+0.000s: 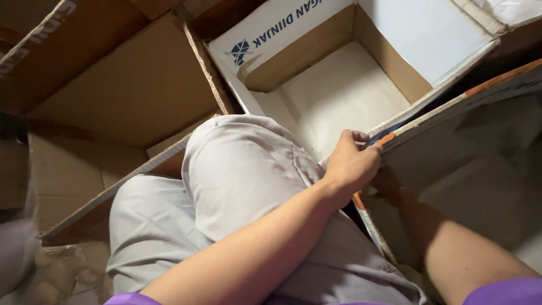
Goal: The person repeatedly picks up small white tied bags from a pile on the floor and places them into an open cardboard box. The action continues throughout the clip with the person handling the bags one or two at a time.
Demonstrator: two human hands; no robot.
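Nearest me, my knee in grey trousers (pixel 237 186) fills the middle. Just past it, my left hand (pixel 351 164) clamps the top edge of a flattened cardboard panel (pixel 480 158) standing on the right. My right hand (pixel 389 183) reaches behind that panel; I cannot tell its grip. Farther off sits an open white-lined box (pixel 339 96), with brown boxes (pixel 130 85) far left.

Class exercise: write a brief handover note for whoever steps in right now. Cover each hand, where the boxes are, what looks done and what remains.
Left hand: gripping the top edge of a cardboard panel with an orange-trimmed edge.
Right hand: hidden behind that panel; only the forearm shows.
Open white box: ahead of the knee, nothing visible inside.
Brown cardboard box: on the left.
Done: panel is gripped.
Left: cannot tell from this view.
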